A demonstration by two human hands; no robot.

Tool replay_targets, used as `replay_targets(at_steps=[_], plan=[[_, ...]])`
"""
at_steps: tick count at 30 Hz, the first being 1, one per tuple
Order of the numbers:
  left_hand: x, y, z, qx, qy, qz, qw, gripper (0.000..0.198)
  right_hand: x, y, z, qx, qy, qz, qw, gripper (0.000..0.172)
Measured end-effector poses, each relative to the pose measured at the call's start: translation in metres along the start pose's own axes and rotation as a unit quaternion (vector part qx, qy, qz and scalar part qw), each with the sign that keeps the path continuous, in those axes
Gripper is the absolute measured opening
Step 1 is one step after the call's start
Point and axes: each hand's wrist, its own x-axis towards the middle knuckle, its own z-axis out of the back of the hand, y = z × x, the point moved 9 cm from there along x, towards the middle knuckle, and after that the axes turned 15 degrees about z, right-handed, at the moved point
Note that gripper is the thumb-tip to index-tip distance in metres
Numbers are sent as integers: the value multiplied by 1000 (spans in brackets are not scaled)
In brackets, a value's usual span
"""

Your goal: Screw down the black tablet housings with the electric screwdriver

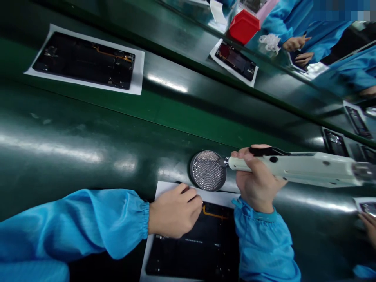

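Observation:
My right hand (255, 184) is wrapped around a pale electric screwdriver (314, 168) with a black lever. Its bit end points left, at the rim of a round dish (208, 172) whose perforated surface looks to hold small screws. Below the dish lies a dark, opened tablet (190, 254) with an orange flex cable, on a white sheet (164, 188). My left hand (176, 211) rests over the tablet's upper edge, fingers curled together. Whatever those fingertips hold, if anything, is hidden.
Another opened tablet (85, 60) on white paper lies at the far left, and a smaller device (235, 60) farther back. A red bin (244, 26) stands behind. Across the bench a person in blue sleeves (308, 31) works. Another person's hand (368, 227) shows at the right edge.

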Motion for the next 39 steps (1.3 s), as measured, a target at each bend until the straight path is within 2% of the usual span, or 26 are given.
replay_targets(at_steps=[3, 7, 11, 14, 22, 28, 39], plan=[[-1, 2, 2, -3, -24, 9, 1000, 21, -5, 25, 4, 1, 16, 21, 1000, 22], [1, 3, 2, -11, -27, 9, 1000, 21, -31, 57, 2, 15, 90, 35, 995, 22], [4, 3, 2, -5, -13, 5, 1000, 20, -64, 62, -9, 56, 186, 9, 981, 26], [4, 3, 0, 3, -6, 0, 1000, 18, -79, 55, -9, 41, 214, -11, 976, 27], [5, 3, -3, 9, -3, -2, 1000, 19, -87, 43, -8, 31, 223, -22, 974, 24], [5, 2, 2, 5, -22, -8, 1000, 18, -88, 43, -10, 34, 227, -20, 973, 25], [4, 3, 0, 2, -24, -4, 1000, 18, -88, 42, -8, 9, 225, -26, 974, 24]])
